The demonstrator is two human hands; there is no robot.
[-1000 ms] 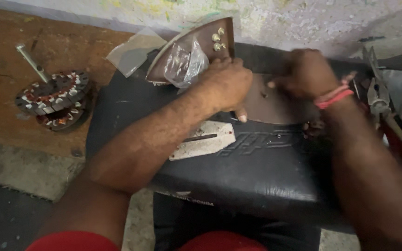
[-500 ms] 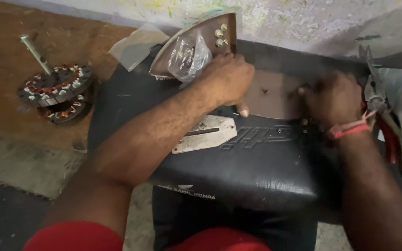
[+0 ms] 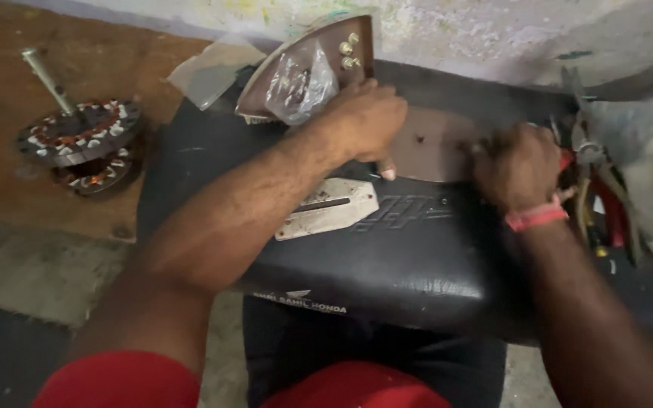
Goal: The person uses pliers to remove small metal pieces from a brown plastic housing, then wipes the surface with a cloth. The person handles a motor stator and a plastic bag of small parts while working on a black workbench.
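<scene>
Two hands are down on the black padded seat [image 3: 417,264] that serves as my surface, and nearest me lies a pale metal plate [image 3: 328,208] with a slot in it, untouched just below my left forearm. A little further out, my left hand [image 3: 364,121] presses down on the flat brown plate [image 3: 428,143], fingers curled over its left end, pinning it rather than gripping it. My right hand [image 3: 518,166] is balled tight at the plate's right edge around something small; I can't make out the tool, since my knuckles hide it. I judge this as the fastening stage, working a fixing at that edge, so the next move calls for steady pressure from the left while the right turns or pushes. Beyond my left hand leans the wedge-shaped iron body [image 3: 307,68] with a clear plastic bag against it. Pliers [image 3: 602,181] lie at the right, partly blurred. Far left on the floor sits a wound motor stator [image 3: 77,140], well apart.
</scene>
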